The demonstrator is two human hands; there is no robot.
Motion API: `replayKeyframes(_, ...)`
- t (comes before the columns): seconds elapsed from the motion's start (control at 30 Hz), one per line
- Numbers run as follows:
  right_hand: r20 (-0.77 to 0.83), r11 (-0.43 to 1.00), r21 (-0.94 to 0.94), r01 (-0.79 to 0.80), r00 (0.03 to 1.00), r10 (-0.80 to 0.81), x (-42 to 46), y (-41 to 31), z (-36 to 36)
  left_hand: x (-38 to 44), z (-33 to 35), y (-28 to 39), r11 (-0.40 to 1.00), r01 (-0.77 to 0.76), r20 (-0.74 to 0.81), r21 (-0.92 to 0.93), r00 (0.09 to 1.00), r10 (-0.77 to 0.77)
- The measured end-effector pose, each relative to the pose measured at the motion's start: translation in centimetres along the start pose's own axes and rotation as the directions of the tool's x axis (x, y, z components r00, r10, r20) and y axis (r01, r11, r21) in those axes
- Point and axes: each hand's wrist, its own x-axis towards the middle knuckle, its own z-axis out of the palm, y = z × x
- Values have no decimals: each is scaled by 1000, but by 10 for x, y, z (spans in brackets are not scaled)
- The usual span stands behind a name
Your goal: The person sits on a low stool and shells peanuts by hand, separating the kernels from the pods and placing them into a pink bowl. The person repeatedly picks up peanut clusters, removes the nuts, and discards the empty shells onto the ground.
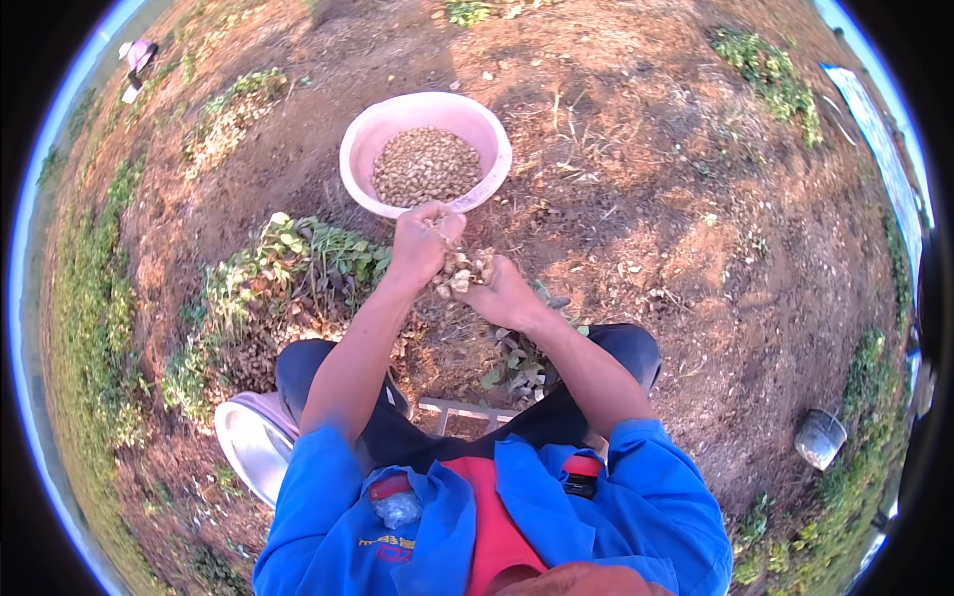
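Note:
A bunch of peanut pods [460,274] is between my hands, at the near side of a pink basin [352,160]. My right hand [501,294] grips the peanut plant by its pods, with the leafy stems [522,361] hanging below the wrist between my knees. My left hand [425,242] is closed at the basin's near rim, over part of the bunch; what lies inside its fingers is mostly hidden. Many loose peanuts [426,165] lie in the basin. A heap of pulled peanut plants [298,268], leaves and pods together, lies beside my left knee.
Near my left leg a metal basin [257,447] leans with something pinkish behind it. A metal frame [469,410] shows between my legs. A bucket [820,439] lies far right. Another person [139,58] bends over at the far upper left. Green plants [771,74] grow upper right.

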Motion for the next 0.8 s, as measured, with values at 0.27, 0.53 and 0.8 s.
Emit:
replayKeyframes(0.27, -129, 995, 84, 48, 991, -36, -29, -11, -21, 10, 37, -5, 858, 147, 253, -493, 967, -20)
replayKeyframes(0.53, -125, 993, 114, 27, 992, -13, -61, -14, -40, -9, 62, -4, 765, 374, 508, -524, 859, -72)
replayKeyframes(0.8, -160, 994, 74, -80, 983, 91, -45, 15, -36, -8, 70, -9, 885, 191, 271, -424, 960, -77)
